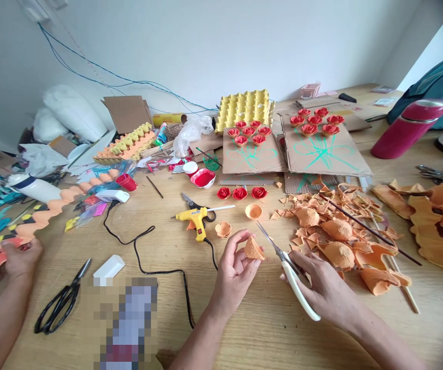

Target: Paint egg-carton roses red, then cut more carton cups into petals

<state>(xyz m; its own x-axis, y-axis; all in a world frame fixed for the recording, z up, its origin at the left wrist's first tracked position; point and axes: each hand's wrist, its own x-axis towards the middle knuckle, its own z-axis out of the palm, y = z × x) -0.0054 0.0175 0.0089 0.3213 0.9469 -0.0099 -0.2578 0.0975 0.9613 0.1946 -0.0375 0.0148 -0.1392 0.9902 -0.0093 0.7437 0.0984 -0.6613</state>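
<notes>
My left hand (234,270) pinches a small orange egg-carton cup (253,250) between thumb and fingers, just above the wooden table (244,329). My right hand (321,290) grips white-handled scissors (289,270), their blades pointing up-left close to the cup without touching it. A heap of orange egg-carton scraps and cut cups (337,234) lies right of my hands. Two loose cut cups (253,210) (223,229) sit just beyond my left hand.
A yellow glue gun (196,220) with black cord lies ahead, three red paper roses (240,193) behind it. Cardboard sheets with roses (324,146), a yellow egg tray (244,107), a magenta flask (410,128). Black scissors (61,300) at left. Another person's hands (17,257) hold painted carton at far left.
</notes>
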